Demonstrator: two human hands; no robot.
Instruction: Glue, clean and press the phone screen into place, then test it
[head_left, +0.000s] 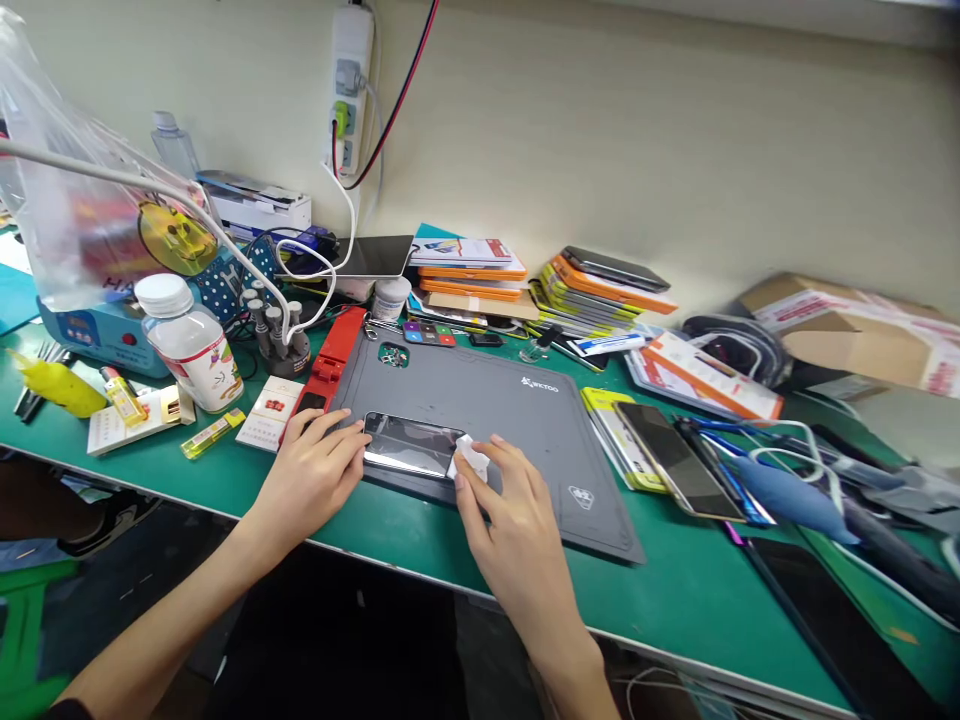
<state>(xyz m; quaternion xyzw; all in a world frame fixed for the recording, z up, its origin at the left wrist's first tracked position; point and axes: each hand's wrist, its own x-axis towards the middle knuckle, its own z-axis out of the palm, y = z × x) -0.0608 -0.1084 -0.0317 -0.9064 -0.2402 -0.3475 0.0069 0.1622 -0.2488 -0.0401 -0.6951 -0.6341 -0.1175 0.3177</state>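
Observation:
A dark glossy phone (412,445) with a shiny edge lies flat on a grey work mat (510,400). My left hand (319,465) grips the phone's left end, its fingers bent and close together. At the opposite end, my right hand (506,500) pinches a crumpled white wipe (471,462) and presses it on the phone. The wipe is partly covered by my fingers. Just beyond my left hand sits a red holder (330,355) along the mat's left side.
Screwdrivers stand in a round rack (281,340) behind a cigarette pack (270,412). A plastic bottle (191,345) is farther left. Stacked boxes (472,275) line the wall. Another phone (679,460) and a tablet-like dark panel (832,620) lie to the right, near cables.

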